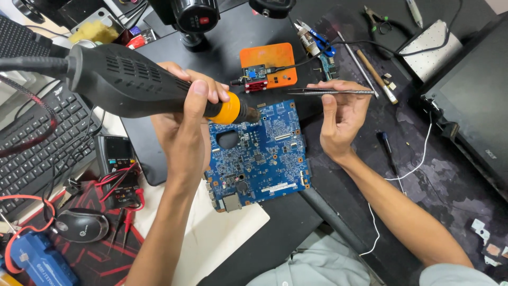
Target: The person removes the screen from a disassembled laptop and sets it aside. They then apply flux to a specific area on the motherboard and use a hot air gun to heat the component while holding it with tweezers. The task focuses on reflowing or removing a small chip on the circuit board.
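A blue circuit board lies flat on the dark work mat in the middle of the view. My left hand grips a black hot-air tool with an orange collar, its metal nozzle hovering over the board's upper left corner. My right hand holds thin metal tweezers level above the board's upper right edge, their tips pointing left toward the nozzle.
An orange holder with a small module sits behind the board. A black keyboard, a multimeter with red leads and a mouse are at the left. A laptop lies at the right, with hand tools behind.
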